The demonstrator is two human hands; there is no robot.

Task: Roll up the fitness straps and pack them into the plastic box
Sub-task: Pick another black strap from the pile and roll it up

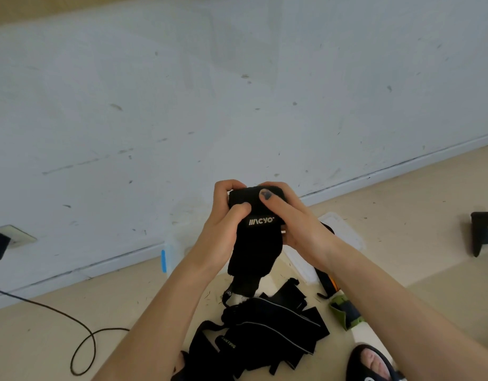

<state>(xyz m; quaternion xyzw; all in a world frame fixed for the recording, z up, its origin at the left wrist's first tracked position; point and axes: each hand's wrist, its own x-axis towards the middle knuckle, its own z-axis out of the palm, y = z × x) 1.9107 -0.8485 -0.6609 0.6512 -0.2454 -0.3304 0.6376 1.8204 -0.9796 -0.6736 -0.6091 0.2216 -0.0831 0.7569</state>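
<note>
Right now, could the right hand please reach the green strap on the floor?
Probably not yet: the right hand and left hand both grip the black strap. The green strap lies uncovered below the right forearm, so freeing that grip should suffice.

- White lettering that reads roughly "IIIACYO" is seen on the black strap (255, 229), which is gripped at its rolled top by the left hand (223, 215) and the right hand (289, 215); the first characters are shown as slanted bars.
- Small yellow-green capitals are carried on one band of the black strap pile (265, 334) on the near floor; something like "AUETENG" is made out, though the opening letter is cut off by a fold.
- A tiny white mark is caught on the hanging strap end (228, 293), too small to be read.
</note>
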